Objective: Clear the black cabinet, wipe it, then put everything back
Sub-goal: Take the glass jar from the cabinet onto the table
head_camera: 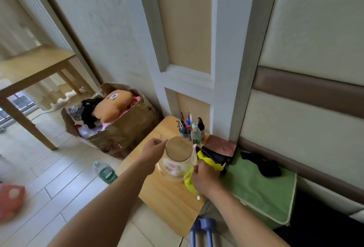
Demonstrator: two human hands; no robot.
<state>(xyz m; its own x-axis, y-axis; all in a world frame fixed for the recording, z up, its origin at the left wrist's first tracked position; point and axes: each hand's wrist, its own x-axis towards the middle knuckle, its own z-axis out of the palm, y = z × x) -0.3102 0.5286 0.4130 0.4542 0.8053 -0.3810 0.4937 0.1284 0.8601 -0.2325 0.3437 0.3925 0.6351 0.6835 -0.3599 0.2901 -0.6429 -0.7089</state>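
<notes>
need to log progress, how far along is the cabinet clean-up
Looks done: pens and a small bottle stand on the wooden table. In hand: the right grip holds a yellow cloth by the glass jar; the left grip pinches a thin item. Left: a black item lies on the green mat; wiping not evident.

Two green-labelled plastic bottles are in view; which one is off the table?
The bottle on the floor tiles, left of the small wooden table. The other bottle stands on that table beside the pen holder.
</notes>
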